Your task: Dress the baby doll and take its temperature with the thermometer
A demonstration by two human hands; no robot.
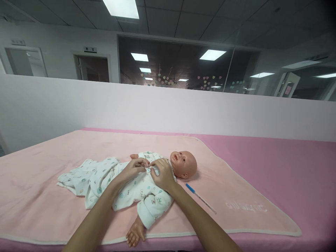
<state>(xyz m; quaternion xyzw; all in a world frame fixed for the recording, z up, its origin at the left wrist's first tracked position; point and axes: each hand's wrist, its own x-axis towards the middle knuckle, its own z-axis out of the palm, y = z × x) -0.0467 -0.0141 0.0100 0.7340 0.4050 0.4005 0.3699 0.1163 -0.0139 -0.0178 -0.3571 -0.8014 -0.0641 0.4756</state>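
A baby doll (187, 164) lies on its back, its head to the right and its legs to the left. It wears a white printed top (131, 194) and matching trousers (91, 175). Over the doll's chest, my left hand (135, 168) pinches the front edge of the top from the left. My right hand (164, 172) grips the same edge from the right, its fingertips almost meeting the left ones. A round snap button (148, 170) shows just below the fingertips. What lies between the fingertips is partly hidden.
A thin stick with a blue cap (201, 198), perhaps a thermometer, lies right of the doll. Beneath is a pink blanket (236, 189) with white edging, on a darker pink padded surface (288, 175). A low white wall (168, 110) stands behind.
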